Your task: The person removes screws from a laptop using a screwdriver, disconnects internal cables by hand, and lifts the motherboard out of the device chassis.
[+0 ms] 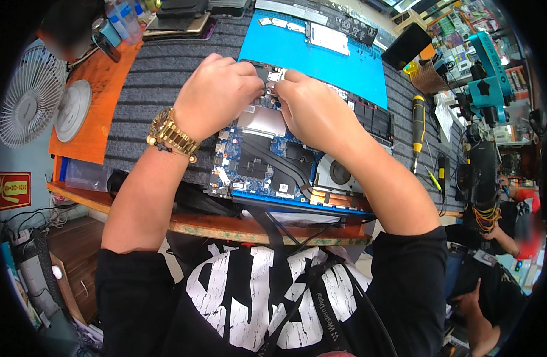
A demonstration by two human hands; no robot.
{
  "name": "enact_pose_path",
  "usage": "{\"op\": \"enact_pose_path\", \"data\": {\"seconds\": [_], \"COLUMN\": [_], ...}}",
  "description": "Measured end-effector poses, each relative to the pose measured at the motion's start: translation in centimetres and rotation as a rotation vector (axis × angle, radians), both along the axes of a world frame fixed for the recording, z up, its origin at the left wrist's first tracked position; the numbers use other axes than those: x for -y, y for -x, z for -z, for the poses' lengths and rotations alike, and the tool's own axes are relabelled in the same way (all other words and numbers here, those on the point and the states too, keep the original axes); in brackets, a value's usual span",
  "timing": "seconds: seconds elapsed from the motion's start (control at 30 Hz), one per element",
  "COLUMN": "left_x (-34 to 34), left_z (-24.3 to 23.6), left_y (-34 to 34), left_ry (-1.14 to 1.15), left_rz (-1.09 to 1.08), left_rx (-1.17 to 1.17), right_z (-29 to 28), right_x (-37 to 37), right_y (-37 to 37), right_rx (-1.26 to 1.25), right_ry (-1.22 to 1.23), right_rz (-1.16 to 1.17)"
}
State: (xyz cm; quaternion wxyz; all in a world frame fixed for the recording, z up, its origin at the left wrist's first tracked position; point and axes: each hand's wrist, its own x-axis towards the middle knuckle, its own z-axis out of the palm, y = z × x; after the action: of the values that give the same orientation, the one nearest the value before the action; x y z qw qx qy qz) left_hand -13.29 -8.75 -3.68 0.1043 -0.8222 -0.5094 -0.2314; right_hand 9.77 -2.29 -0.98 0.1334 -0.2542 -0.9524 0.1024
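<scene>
Both your hands pinch at a small metal part (272,89) on the opened laptop's motherboard (255,160): left hand (217,95) and right hand (312,110) meet fingertip to fingertip above the grey-matted surface (148,119).

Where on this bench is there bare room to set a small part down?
Bare grey mat lies between the orange board and the left hand. The blue mat is bare beyond the open laptop. It is crowded around the screwdriver.

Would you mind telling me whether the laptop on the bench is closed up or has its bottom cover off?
Cover off: the laptop lies with its blue circuit board, black heat pipes and fan exposed, and the left hand and right hand work on the board's far edge.
</scene>
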Motion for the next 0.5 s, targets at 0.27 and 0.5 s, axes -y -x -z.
{"op": "enact_pose_path", "data": {"seconds": [0.27, 0.5], "left_x": [-0.8, -1.2], "left_z": [-0.1, -0.2], "left_y": [0.7, 1.1], "left_ry": [-0.109, -0.107], "left_rz": [0.127, 0.185], "left_rx": [-0.115, -0.194], "right_z": [0.2, -0.4], "right_x": [-0.2, -0.3], "right_y": [0.2, 0.6], "right_rx": [0.044, 0.083], "right_ry": [-0.033, 0.000], "right_rz": [-0.003, 0.006]}}
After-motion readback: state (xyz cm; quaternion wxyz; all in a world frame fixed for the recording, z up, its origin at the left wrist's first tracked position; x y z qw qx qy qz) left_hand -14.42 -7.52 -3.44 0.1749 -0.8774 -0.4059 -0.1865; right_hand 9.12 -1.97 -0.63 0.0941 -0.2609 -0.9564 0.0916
